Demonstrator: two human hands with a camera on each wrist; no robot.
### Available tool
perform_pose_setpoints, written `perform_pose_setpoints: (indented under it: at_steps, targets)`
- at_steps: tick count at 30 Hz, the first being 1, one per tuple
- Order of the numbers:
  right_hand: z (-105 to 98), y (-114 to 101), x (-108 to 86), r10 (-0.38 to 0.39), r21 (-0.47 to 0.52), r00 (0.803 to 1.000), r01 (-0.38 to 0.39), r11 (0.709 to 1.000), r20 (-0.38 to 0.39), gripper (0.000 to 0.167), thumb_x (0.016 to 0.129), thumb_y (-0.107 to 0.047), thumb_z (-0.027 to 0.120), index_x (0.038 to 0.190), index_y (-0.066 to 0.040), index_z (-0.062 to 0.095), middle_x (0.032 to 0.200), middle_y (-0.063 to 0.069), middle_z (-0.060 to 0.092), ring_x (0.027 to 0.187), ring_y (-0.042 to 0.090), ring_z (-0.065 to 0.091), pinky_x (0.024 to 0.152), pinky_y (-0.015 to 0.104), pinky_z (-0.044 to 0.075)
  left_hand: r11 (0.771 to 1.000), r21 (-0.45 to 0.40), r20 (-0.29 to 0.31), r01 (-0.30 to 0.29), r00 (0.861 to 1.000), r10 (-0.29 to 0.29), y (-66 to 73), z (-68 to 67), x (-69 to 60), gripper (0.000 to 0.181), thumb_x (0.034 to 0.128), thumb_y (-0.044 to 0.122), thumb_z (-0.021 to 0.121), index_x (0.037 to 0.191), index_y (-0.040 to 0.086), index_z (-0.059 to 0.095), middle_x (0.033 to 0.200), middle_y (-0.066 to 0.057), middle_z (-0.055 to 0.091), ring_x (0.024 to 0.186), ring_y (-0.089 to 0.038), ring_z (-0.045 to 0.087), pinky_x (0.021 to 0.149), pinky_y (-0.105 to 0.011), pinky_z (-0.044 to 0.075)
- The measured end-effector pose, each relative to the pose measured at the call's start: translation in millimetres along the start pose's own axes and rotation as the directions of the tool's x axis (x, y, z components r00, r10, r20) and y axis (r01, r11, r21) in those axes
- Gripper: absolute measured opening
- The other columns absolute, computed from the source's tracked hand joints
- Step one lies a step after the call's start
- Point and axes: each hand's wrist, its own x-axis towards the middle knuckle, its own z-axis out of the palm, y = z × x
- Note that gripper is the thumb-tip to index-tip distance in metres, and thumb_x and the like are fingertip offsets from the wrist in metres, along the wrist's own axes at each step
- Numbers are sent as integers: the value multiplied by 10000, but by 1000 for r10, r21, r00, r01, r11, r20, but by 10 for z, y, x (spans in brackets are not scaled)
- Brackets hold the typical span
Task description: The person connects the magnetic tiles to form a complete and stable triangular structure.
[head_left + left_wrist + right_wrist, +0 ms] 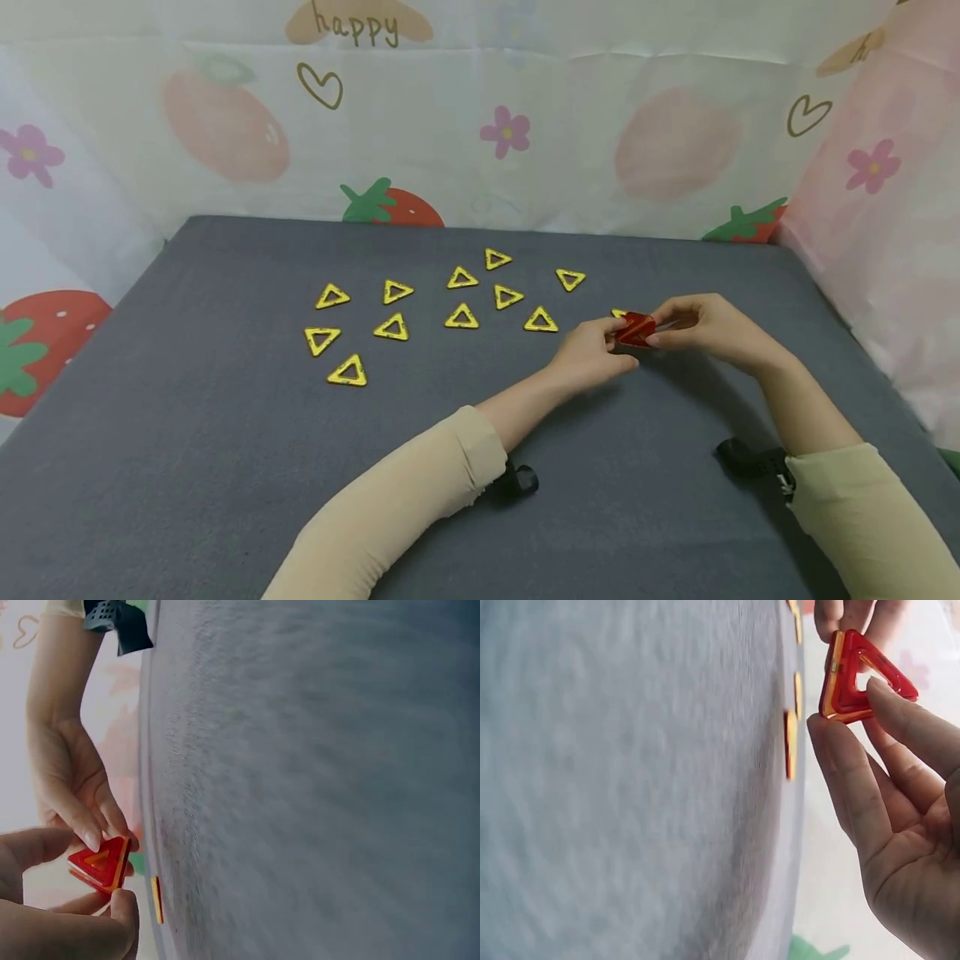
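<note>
A red triangular piece (636, 329) is held above the grey table between both hands. In the left wrist view the red piece (101, 864) shows an orange triangle at its middle and an orange edge. The left hand (592, 357) pinches it from the left, the right hand (716, 333) from the right. Seen from the right wrist, the piece (859, 679) looks like stacked red and orange layers, with the right hand's thumb and fingers (855, 776) on it. One yellow triangle (618, 313) lies just behind, partly hidden by the left hand.
Several yellow triangles (461, 317) lie spread over the middle and back of the grey table (225, 467), left of the hands. A printed cloth (570, 100) hangs behind the table's back edge. Black devices (521, 481) sit at both wrists.
</note>
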Motion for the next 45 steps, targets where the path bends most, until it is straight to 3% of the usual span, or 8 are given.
perform_pose_setpoints:
  at_steps: [3,8,13,15,23,33,39,45]
  targets:
    - [-58,74,-10,9,-7,1000,-9,1000,-11,374,906,-347,718,1144,-61,672,1144,51,711,967,78,707,850,286,574,990,128,34,-51,998,48,18,53,82,623,904,201,697,1470,86,465,1387,-81,610,1196,-239,584,937,-295,501]
    - [-152,175,-34,23,-2,1000,-23,1000,-14,398,906,-348,718,1158,-44,666,1121,23,723,964,61,705,848,276,580,940,302,100,-158,986,134,45,119,187,644,895,271,709,1464,90,467,1431,-35,584,1273,-207,518,1063,-281,410]
    - [-238,260,-61,47,-22,999,-47,999,1,418,906,-357,716,1174,-42,660,1094,-7,735,963,44,700,849,256,575,905,358,166,-229,970,179,84,185,231,598,898,296,703,1420,89,497,1405,-25,598,1255,-172,540,1061,-263,374]
    - [-262,295,-67,59,-45,998,-59,997,7,411,907,-361,713,1171,-49,663,1076,-39,733,959,27,686,841,242,565,915,340,189,-219,969,162,98,209,232,593,904,305,697,1418,91,493,1404,-25,597,1256,-175,539,1056,-263,385]
    - [-317,389,-93,75,-51,996,-73,996,37,374,916,-301,710,1164,-25,664,1027,-54,730,948,17,650,818,223,550,989,145,242,-40,970,4,125,270,191,766,914,301,697,1552,120,314,1578,-13,413,1412,-134,446,1115,-256,414]
    - [-310,417,-91,91,-44,994,-88,995,61,346,913,-269,715,1152,-24,663,1004,-52,718,915,42,623,798,238,532,994,97,249,-49,968,23,92,281,214,699,905,274,716,1509,125,398,1517,-14,494,1298,-103,516,1012,-209,432]
    - [-308,413,-99,95,-56,994,-91,994,63,351,915,-284,711,1153,-32,660,1010,-48,709,919,45,611,798,240,525,996,88,234,-22,972,0,84,291,204,714,902,272,718,1518,126,386,1539,-15,467,1393,-131,460,1108,-257,409]
    - [-304,407,-99,90,-53,994,-86,995,69,352,921,-283,703,1151,-25,642,1027,-48,707,927,46,608,803,248,529,998,64,208,-22,978,8,62,288,209,678,896,248,721,1494,119,429,1501,-32,511,1321,-137,509,1046,-229,427]
